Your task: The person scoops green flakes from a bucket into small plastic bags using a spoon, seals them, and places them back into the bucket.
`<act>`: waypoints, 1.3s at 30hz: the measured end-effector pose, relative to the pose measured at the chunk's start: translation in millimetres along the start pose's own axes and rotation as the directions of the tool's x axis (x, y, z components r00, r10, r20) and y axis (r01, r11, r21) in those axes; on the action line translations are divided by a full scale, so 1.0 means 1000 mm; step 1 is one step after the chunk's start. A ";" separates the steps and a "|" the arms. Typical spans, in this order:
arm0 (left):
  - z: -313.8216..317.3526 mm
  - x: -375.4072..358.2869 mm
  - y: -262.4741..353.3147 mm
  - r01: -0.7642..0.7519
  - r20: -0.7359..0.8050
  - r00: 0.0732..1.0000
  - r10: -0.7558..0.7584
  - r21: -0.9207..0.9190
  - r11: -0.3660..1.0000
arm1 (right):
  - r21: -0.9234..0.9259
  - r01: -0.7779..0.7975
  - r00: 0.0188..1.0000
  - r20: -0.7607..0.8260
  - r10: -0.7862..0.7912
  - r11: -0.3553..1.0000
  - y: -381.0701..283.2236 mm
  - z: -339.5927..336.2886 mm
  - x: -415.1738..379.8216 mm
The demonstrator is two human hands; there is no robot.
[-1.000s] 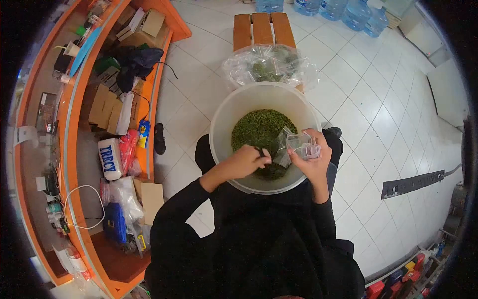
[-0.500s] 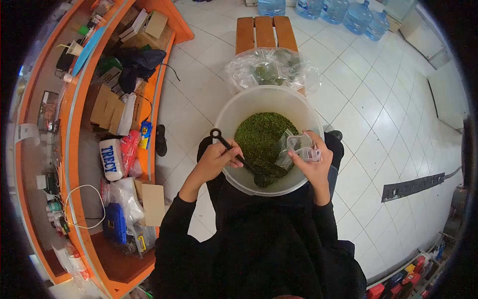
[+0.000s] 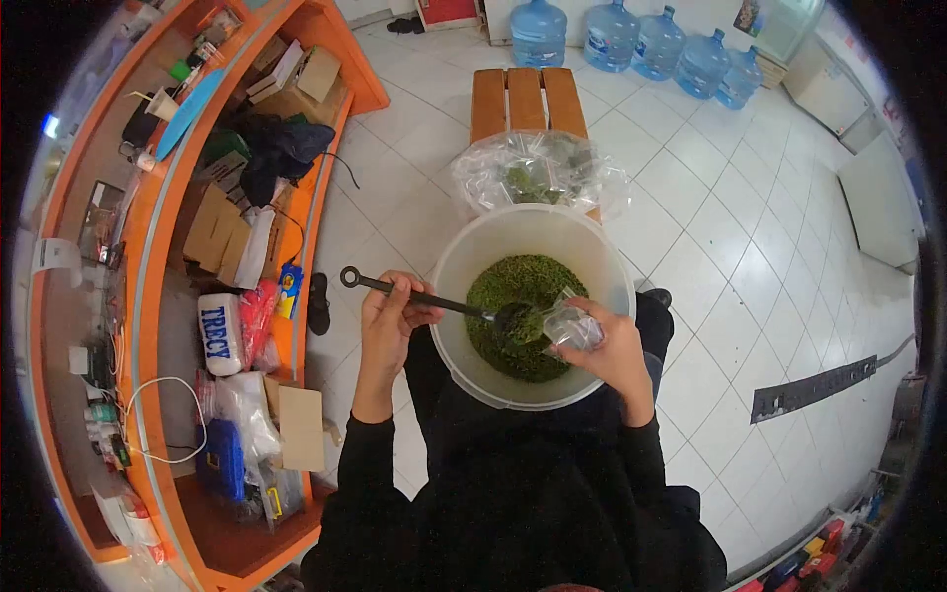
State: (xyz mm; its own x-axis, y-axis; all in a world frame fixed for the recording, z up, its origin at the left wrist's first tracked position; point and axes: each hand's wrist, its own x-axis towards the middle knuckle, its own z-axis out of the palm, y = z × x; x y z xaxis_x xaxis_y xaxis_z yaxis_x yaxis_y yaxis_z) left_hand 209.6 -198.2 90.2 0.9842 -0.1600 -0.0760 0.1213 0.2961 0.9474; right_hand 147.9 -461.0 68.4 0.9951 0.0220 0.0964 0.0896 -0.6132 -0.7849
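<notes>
My left hand [image 3: 396,314] is closed round the black handle of a ladle [image 3: 424,296]. The ladle's bowl carries green flakes and meets the mouth of a small clear plastic bag [image 3: 569,326]. That bag is gripped in my right hand [image 3: 610,347], over the right side of a whitish plastic tub [image 3: 456,347]. Chopped green leafy material [image 3: 523,279] covers the tub's bottom. The tub sits between my legs. How much is inside the bag is hard to make out.
Behind the tub, a large clear bag [image 3: 478,178] with small green-filled packets lies on a wooden bench [image 3: 530,99]. An orange shelf unit [image 3: 330,128] full of boxes and bags stands left. Several blue water bottles [image 3: 607,37] line the back wall.
The ladle has been lifted from the green material, now level and loaded, its bowl at the bag's mouth. My left hand has moved left. The view has tilted up slightly.
</notes>
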 end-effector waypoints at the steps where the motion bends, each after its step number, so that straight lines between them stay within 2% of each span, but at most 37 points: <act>1: 0.006 -0.001 0.001 -0.036 0.013 0.999 0.035 0.023 0.999 | 0.034 0.009 0.999 0.039 -0.010 0.999 -0.001 -0.001 0.000; 5: 0.035 -0.011 0.005 -0.200 0.155 0.973 0.171 0.192 0.961 | 0.102 0.070 0.997 0.018 -0.072 0.992 -0.003 0.005 0.004; 6: 0.040 -0.014 0.005 -0.369 0.292 0.915 0.278 0.328 0.870 | 0.099 0.069 0.997 0.013 -0.071 0.993 -0.003 0.007 0.004; 8: 0.046 -0.021 0.006 -0.678 0.581 0.722 0.376 0.484 0.554 | 0.090 0.042 0.999 0.003 -0.043 0.995 -0.004 0.009 0.005; 11: 0.062 -0.041 0.021 -0.754 0.734 0.638 0.234 0.532 0.387 | 0.110 -0.016 1.000 -0.021 0.019 0.994 -0.005 0.010 0.006; 14: 0.050 -0.043 0.017 -0.741 0.676 0.655 0.337 0.486 0.463 | 0.169 -0.006 0.996 -0.085 0.020 0.986 -0.004 0.011 0.006; 16: 0.040 -0.045 0.011 -0.729 0.562 0.682 0.467 0.480 0.487 | 0.162 0.037 0.990 -0.142 -0.014 0.986 0.000 0.011 0.005; 17: 0.036 -0.045 0.008 -0.725 0.498 0.689 0.526 0.476 0.498 | 0.238 0.041 0.989 -0.150 -0.005 0.970 0.001 0.010 0.003; 19: 0.028 -0.047 0.002 -0.667 0.426 0.745 0.513 0.505 0.548 | 0.385 0.055 0.986 -0.164 0.009 0.921 0.000 0.009 -0.001; 20: 0.026 -0.047 0.000 -0.635 0.388 0.771 0.505 0.519 0.572 | 0.379 0.016 0.986 -0.158 0.048 0.925 -0.003 0.007 -0.002; 22: 0.028 -0.045 -0.004 -0.601 0.452 0.799 0.397 0.621 0.504 | 0.366 -0.067 0.981 -0.144 0.128 0.928 -0.011 0.002 -0.005; 23: 0.031 -0.043 -0.006 -0.585 0.476 0.811 0.339 0.666 0.463 | 0.341 -0.055 0.979 -0.167 0.118 0.938 -0.012 0.002 -0.007; 26: 0.068 -0.044 -0.004 -0.533 0.393 0.846 0.361 0.645 0.548 | 0.296 0.010 0.970 -0.235 0.063 0.955 -0.022 0.012 -0.010; 28: 0.081 -0.044 -0.014 -0.528 0.433 0.847 0.308 0.618 0.583 | 0.298 0.094 0.958 -0.288 -0.004 0.950 -0.029 0.021 -0.014; 29: 0.084 -0.042 -0.018 -0.527 0.454 0.844 0.285 0.603 0.599 | 0.331 0.079 0.962 -0.274 0.016 0.940 -0.032 0.022 -0.014; 32: 0.082 -0.035 -0.032 -0.553 0.469 0.824 0.319 0.540 0.635 | 0.429 0.031 0.970 -0.232 0.077 0.903 -0.041 0.018 -0.014; 35: 0.080 -0.038 -0.026 -0.492 0.417 0.861 0.293 0.531 0.690 | 0.611 0.056 0.982 -0.176 0.066 0.790 -0.024 0.021 -0.017; 38: 0.077 -0.038 -0.020 -0.480 0.302 0.877 0.373 0.533 0.697 | 0.663 -0.063 0.969 -0.137 0.203 0.746 -0.021 0.021 -0.023; 39: 0.075 -0.039 -0.026 -0.467 0.244 0.884 0.399 0.502 0.728 | 0.673 -0.045 0.963 -0.167 0.211 0.738 -0.023 0.023 -0.023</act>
State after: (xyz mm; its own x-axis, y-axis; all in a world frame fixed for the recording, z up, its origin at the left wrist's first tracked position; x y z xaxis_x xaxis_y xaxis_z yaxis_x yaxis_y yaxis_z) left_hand 158.0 -270.6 92.2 0.8868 -0.2534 0.3864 -0.4361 -0.1828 0.8811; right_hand 123.8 -429.4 70.6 0.9703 -0.2402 0.0294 0.0494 0.0776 -0.9958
